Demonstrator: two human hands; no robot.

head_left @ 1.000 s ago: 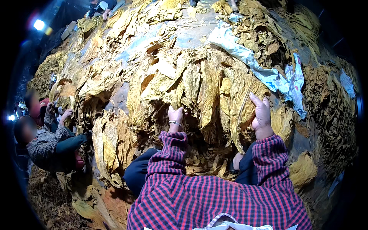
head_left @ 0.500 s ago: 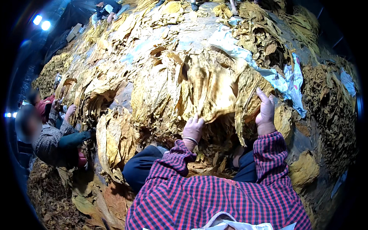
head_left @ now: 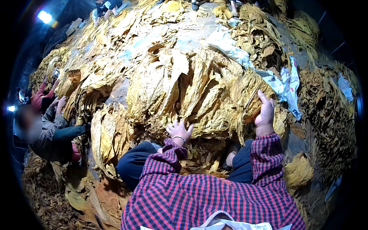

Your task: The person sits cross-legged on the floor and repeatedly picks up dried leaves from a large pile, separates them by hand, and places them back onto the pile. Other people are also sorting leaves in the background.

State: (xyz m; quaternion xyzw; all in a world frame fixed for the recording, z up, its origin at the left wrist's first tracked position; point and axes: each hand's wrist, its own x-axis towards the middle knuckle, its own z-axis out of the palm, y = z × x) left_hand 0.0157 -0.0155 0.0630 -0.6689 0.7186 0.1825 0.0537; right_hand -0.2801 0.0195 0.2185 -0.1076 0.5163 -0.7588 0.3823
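A wide heap of large, wrinkled yellow-brown dried tobacco leaves [head_left: 207,92] lies in front of my knees. My left hand [head_left: 180,131], a band at its wrist, is at the near edge of the heap. Its fingers are spread and hold nothing. At the right end of the same heap, my right hand [head_left: 265,115] is closed around the edge of a brownish dried tobacco leaf [head_left: 253,97], thumb pointing up. The fingertips behind that leaf are partly hidden.
A crumpled pale blue sheet [head_left: 283,82] lies beyond my right hand. Darker leaves [head_left: 326,119] are piled at far right. To my left, a co-worker [head_left: 53,130] sits handling leaves. Other people's feet [head_left: 194,6] show at the far edge. My bent knees [head_left: 136,163] flank the heap's near side.
My left hand has let go of the leaf edge and shifted left, its fingers spreading. The raised leaves in the middle now lie lower. My right hand keeps its hold nearly in place.
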